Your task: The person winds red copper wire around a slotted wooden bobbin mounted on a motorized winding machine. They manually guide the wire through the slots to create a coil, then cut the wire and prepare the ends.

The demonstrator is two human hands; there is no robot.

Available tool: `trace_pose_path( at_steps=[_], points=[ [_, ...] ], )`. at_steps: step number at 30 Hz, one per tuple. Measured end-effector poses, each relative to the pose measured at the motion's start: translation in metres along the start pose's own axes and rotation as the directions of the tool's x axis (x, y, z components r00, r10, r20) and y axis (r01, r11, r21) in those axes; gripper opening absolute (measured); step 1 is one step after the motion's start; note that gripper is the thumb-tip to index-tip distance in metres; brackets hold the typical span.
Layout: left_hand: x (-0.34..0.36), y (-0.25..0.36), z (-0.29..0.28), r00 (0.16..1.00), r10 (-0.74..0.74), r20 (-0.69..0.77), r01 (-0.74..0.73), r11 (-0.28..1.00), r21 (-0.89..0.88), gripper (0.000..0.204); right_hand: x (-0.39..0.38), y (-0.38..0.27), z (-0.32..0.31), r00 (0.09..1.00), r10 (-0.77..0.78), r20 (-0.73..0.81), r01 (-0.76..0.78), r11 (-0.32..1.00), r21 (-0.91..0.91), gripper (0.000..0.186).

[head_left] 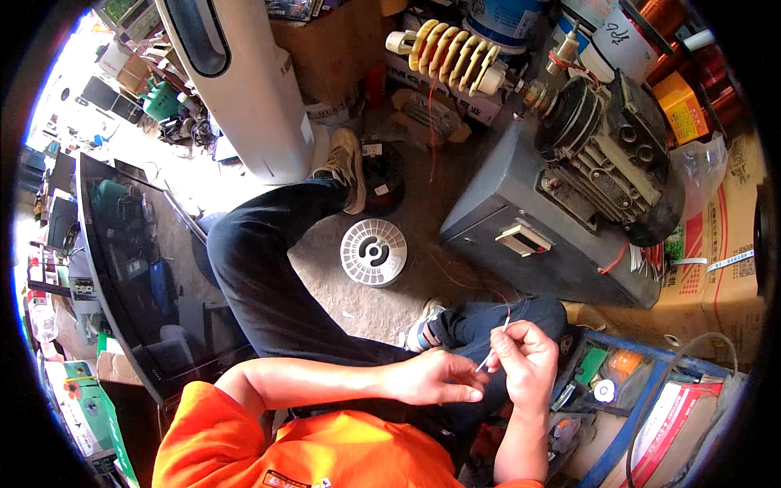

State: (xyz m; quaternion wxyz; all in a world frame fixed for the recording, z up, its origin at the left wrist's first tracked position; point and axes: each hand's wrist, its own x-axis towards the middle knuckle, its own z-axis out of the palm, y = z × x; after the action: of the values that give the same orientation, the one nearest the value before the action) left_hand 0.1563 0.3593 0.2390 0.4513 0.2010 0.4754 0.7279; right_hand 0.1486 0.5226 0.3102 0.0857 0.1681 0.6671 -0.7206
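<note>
My right hand (525,358) pinches a thin white tube (491,355) between thumb and fingers, above my bent right leg. At the tube's upper end a thin red wire (508,310) shows, and it trails off toward the floor. My left hand (435,376) is at the tube's lower end, thumb and fingers apart; whether a fingertip touches the tube I cannot tell. To the right, a grey metal box (488,191) carries a dark motor (606,154). A cream ridged former (451,57) sticks out leftward from the shaft.
A white slotted spool (373,252) lies on the floor between my legs. A dark flat screen (154,268) leans at my left, below a tall white appliance (244,89). Beside my right arm is a blue-edged crate (643,407) of small parts. Cardboard boxes (716,276) stand behind the motor.
</note>
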Motion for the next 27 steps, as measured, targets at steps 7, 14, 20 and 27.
trace_pose_path(
  at_steps=[7, 14, 20, 27],
  points=[
    [-0.007, -0.036, -0.033, 1.000, -0.007, 0.007, 0.000, 0.723, 0.691, 0.020, 0.002, -0.005, 0.004, 0.998, -0.061, 0.005, 0.062, 0.996, -0.067, 0.007],
    [-0.004, -0.016, -0.031, 1.000, -0.021, -0.013, 0.024, 0.941, 0.338, 0.035, 0.004, 0.000, 0.003, 0.999, -0.039, -0.021, 0.038, 0.998, -0.053, 0.007],
    [-0.009, 0.001, -0.020, 0.998, -0.054, -0.016, 0.055, 0.913, 0.403, 0.023, 0.007, 0.003, 0.007, 0.999, -0.044, -0.003, 0.044, 0.998, -0.052, 0.011],
    [-0.016, -0.040, -0.043, 0.973, -0.217, 0.074, 0.134, 0.802, 0.582, 0.037, 0.016, 0.004, 0.013, 1.000, -0.024, -0.002, 0.024, 0.999, -0.045, 0.012]
  ],
)
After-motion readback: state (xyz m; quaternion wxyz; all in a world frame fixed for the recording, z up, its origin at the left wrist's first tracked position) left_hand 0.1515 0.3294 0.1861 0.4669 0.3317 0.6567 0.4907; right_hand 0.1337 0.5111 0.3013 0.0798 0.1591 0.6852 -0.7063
